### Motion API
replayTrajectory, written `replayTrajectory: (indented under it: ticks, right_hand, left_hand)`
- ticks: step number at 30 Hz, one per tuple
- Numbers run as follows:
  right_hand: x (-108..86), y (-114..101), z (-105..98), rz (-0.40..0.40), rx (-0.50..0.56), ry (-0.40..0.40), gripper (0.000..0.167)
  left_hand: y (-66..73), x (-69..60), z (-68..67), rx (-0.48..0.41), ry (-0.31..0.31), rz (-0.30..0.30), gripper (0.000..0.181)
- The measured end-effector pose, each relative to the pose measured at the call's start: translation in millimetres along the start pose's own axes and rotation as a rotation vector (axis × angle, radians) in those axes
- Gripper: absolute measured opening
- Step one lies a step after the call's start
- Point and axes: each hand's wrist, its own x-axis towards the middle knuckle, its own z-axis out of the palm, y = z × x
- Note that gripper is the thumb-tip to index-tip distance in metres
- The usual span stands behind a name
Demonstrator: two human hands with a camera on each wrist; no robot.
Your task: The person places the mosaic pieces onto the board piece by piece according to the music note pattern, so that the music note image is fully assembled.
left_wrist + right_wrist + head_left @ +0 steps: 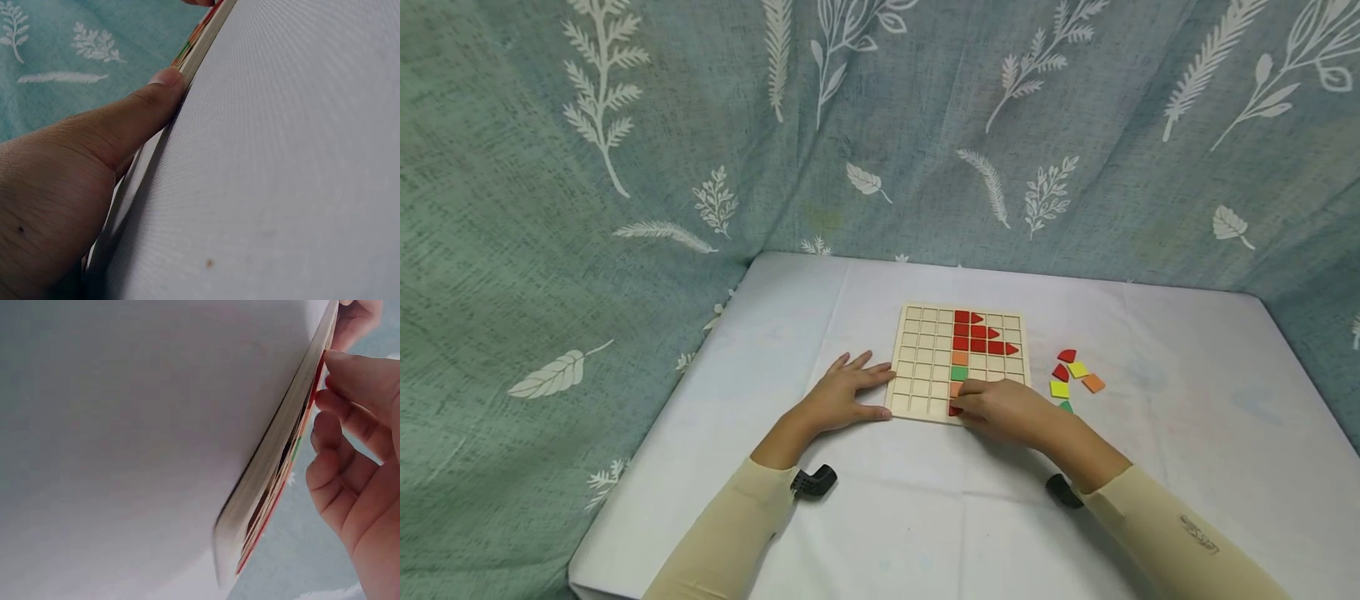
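Note:
A pale wooden grid board point(921, 368) lies on the table in the head view, a column of coloured tiles down its middle. My right hand point(1009, 410) is over the board's near edge, thumb and index finger pinching a red tile point(954, 409) at the column's bottom cell. Fingertips partly cover that tile and the orange tile point(955, 389) above it; farther up is a green tile point(959, 373). Fingers spread, my left hand point(838, 398) rests against the board's left side. In the left wrist view, the thumb point(140, 112) touches the board's edge.
Right of the board lie loose pieces: red quarter-rounds point(1067, 356), yellow squares point(1059, 389), an orange square point(1093, 383) and a partly hidden green piece point(1066, 406). Red squares with pointed ends point(1012, 349) fill rows at the board's far right. A patterned curtain point(880, 125) hangs behind the table.

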Motion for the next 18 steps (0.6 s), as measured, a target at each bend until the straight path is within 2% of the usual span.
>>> replayTrajectory:
  ticks: [6, 14, 18]
  right_hand:
    - [-17.7, 10.6, -5.4, 0.107, 0.136, 0.03, 0.026]
    - [-40.4, 28.9, -18.0, 0.247, 0.149, 0.037, 0.021]
    - [-49.2, 37.0, -22.2, 0.27, 0.145, 0.058, 0.019]
  left_hand:
    - [0.2, 0.3, 0.8, -0.005, 0.0, -0.002, 0.083]
    - [0.5, 0.3, 0.6, -0.001, -0.006, -0.005, 0.081]
    - [0.5, 0.7, -0.3, -0.002, 0.0, 0.001, 0.08]
